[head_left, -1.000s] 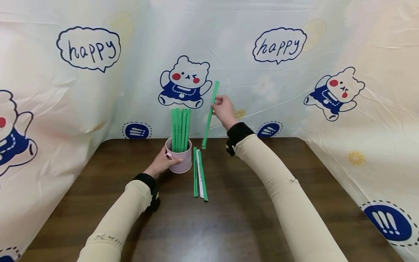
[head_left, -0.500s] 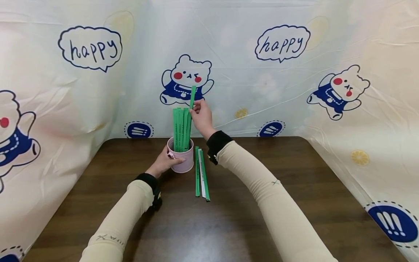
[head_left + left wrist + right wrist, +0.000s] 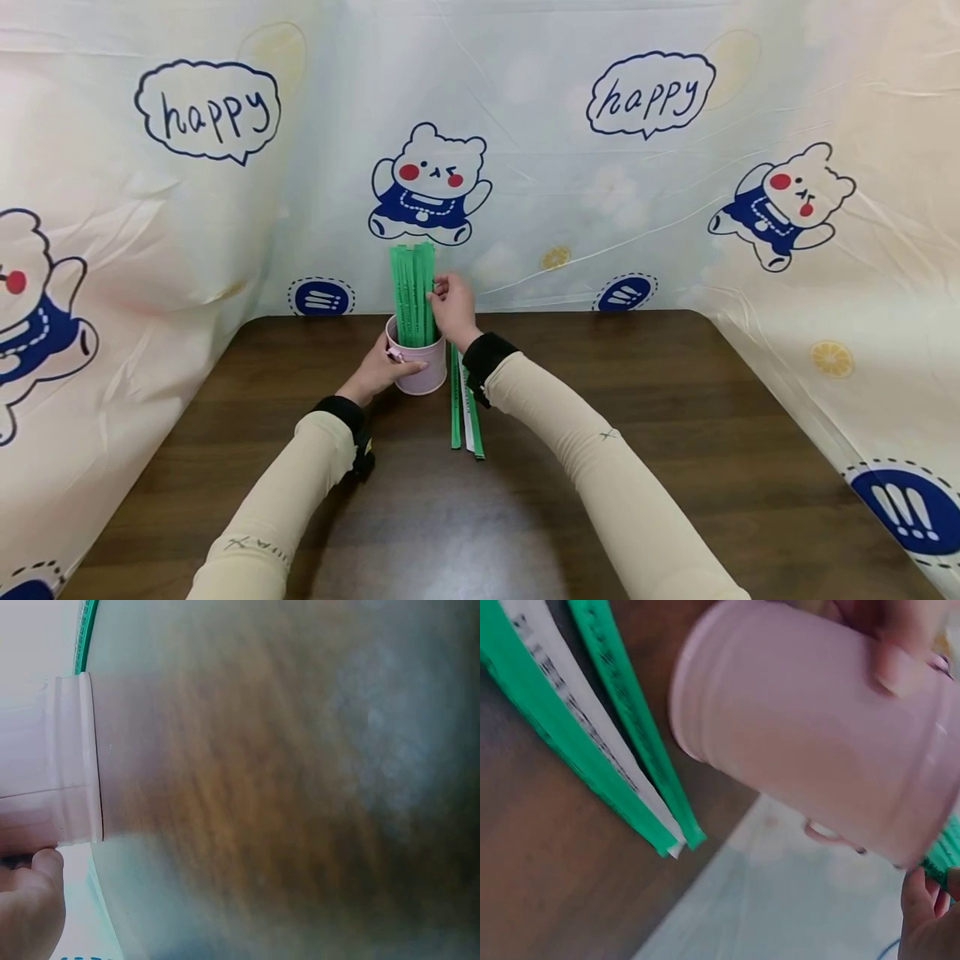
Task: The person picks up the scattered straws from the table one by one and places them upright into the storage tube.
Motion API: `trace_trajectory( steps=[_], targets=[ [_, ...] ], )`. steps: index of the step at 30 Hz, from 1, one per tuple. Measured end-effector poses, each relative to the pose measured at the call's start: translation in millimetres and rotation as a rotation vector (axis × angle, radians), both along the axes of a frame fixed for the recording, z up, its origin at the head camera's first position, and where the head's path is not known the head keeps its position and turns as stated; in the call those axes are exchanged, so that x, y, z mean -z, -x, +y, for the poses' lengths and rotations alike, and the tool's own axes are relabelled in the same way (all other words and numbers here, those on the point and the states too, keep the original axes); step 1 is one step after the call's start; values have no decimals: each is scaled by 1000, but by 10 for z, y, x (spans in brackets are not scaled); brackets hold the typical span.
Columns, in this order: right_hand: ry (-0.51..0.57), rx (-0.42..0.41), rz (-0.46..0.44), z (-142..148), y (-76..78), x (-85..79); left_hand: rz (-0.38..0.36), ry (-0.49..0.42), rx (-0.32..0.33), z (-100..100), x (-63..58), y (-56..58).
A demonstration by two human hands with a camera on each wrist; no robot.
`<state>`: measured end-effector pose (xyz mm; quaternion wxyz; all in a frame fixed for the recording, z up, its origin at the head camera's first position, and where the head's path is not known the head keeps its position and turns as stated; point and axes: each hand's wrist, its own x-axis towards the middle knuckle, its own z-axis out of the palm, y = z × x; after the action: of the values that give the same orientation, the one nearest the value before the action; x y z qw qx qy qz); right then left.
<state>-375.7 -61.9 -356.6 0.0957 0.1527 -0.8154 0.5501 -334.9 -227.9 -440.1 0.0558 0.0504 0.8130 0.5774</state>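
A small pink metal pail stands on the table, holding a bunch of slim green paper-wrapped sticks upright. My left hand grips the pail's left side, its thumb across the front; in the left wrist view part of this hand shows beside the pail wall. My right hand is at the bunch's right edge, just above the rim. In the right wrist view its thumb and fingers pinch a green wrapped stick at the pail's mouth.
Right of the pail on the brown table lie two green wrapped sticks and a white one, partly under my right wrist in the head view. A printed curtain rises behind the table's far edge.
My right hand has moved left and then down, carrying one green wrapped stick from the air into the pail beside the others. The left hand keeps its grip on the pail.
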Motion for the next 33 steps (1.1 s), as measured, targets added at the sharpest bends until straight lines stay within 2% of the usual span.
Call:
trace_trajectory(
  steps=[4, 9, 12, 14, 17, 20, 22, 26, 30, 33],
  targets=[
    [0, -12, -32, 24, -8, 105, 2, -11, 2, 20, 1, -1],
    [-2, 0, -42, 168, 37, 133, 2, -19, 9, 47, -25, 1],
    [-86, 22, -53, 328, 88, 208, 5, -22, 7, 46, -54, 6],
    [-192, 32, -111, 436, 109, 303, 5, -25, 4, 39, -66, 6],
    [-340, 8, -258, 565, 101, 478, -4, -26, 0, 27, -55, 2],
    [-385, -45, -389, 628, 70, 599, -14, -16, -2, 15, -57, 1],
    [-414, -74, -414, 635, 51, 655, -23, -10, -6, 16, -59, -2],
    [-429, -86, -420, 614, 6, 727, -33, -17, -5, 30, -42, -12],
    [-357, -48, -461, 613, -7, 764, -41, -23, -9, 35, -32, -2],
    [-354, -33, -473, 629, 4, 741, -33, -8, -14, 13, -52, 1]
  ],
)
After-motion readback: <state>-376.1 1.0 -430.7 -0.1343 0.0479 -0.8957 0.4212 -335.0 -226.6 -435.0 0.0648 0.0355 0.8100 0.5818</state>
